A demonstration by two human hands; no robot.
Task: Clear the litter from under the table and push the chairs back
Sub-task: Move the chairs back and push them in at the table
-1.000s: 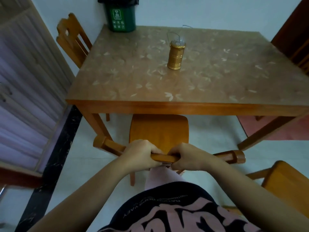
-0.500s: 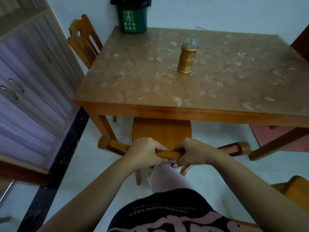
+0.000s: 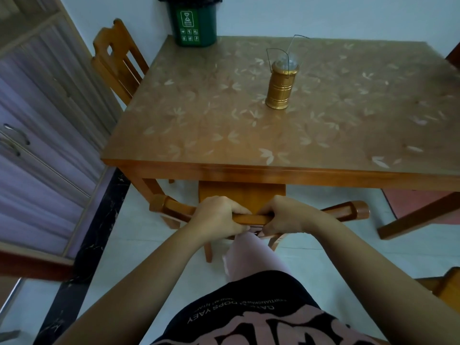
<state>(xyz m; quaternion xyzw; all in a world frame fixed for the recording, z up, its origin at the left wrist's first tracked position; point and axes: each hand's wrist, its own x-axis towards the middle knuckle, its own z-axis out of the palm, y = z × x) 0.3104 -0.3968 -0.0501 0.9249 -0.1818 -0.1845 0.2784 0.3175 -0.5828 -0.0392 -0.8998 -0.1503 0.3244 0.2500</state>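
Observation:
A wooden chair (image 3: 242,195) stands in front of me with most of its seat under the near edge of the wooden table (image 3: 273,173). My left hand (image 3: 219,216) and my right hand (image 3: 288,215) both grip the chair's top rail, side by side at its middle. No litter shows on the pale floor under the table. A second wooden chair (image 3: 117,61) stands tucked against the table's left side.
A gold lantern (image 3: 280,85) stands on the table. A green bin (image 3: 193,21) sits at the back left by the wall. A cabinet (image 3: 37,135) lines the left. Part of another chair (image 3: 445,287) shows at the lower right.
The chair has slid forward, so more of its seat is under the table. Both hands kept their hold on the rail and I have stepped closer.

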